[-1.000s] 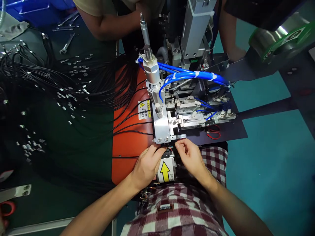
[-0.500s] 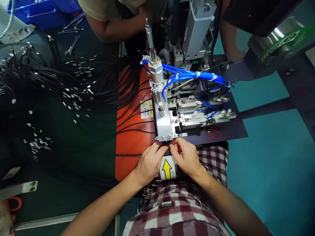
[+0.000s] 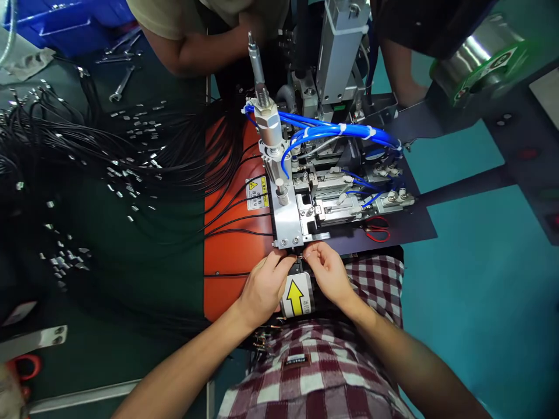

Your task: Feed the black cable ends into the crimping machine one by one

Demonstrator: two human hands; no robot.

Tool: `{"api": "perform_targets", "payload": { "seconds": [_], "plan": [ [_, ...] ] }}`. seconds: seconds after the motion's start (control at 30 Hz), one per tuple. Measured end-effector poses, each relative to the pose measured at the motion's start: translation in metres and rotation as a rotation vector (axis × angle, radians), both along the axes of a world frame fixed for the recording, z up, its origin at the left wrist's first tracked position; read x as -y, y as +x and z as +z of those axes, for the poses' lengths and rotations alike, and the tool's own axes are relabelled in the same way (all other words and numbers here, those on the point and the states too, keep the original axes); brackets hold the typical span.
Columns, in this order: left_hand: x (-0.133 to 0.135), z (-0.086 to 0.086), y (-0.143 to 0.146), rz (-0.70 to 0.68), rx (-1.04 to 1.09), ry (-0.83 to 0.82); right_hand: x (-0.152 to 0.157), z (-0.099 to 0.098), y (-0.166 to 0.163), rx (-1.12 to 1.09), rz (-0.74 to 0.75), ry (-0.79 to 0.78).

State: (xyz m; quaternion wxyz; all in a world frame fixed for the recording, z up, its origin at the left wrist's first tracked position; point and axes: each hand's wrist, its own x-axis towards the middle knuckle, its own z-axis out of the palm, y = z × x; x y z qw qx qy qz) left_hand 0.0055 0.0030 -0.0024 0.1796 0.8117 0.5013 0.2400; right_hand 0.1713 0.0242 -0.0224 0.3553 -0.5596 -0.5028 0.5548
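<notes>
My left hand (image 3: 265,280) is pinched at the front edge of a metal machine (image 3: 286,220). A black cable (image 3: 231,274) runs across an orange plate (image 3: 213,256) and in under this hand; its end is hidden by the fingers. Facing it across a small gap, my right hand (image 3: 327,270) has thumb and forefinger pressed together at a tiny shiny piece, too small to name. Both hands are over a dark track just behind a white label (image 3: 298,295) with a yellow arrow. More black cables (image 3: 238,231) enter the machine's left side.
Bundled black cables with shiny ends (image 3: 131,169) cover the dark bench at left. Blue air hoses (image 3: 349,129) arch over the machine. Red-handled scissors (image 3: 378,230) lie to its right. Wrenches (image 3: 122,84), a blue bin (image 3: 70,35), a wire spool (image 3: 480,58) and another person's arm (image 3: 209,49) are farther back.
The camera view has shifted slightly. My right fingertips have drawn a little apart from the left ones, and a small shiny piece now shows between the hands.
</notes>
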Motion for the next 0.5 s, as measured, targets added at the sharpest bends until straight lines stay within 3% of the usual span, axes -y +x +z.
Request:
{"api": "perform_targets", "payload": {
  "seconds": [0.27,0.33,0.5],
  "plan": [
    [0.0009,-0.0004,-0.0007,-0.011,-0.017,0.001,-0.0085,0.0061,-0.0049,-0.334,-0.001,-0.375],
    [0.0012,-0.0004,-0.0011,-0.013,-0.030,0.002,-0.0082,0.0052,-0.0041,-0.287,0.009,-0.329],
    [0.0014,-0.0008,-0.0010,-0.010,-0.027,-0.006,-0.0026,-0.0025,0.0006,-0.041,-0.005,-0.002]
  ]
}}
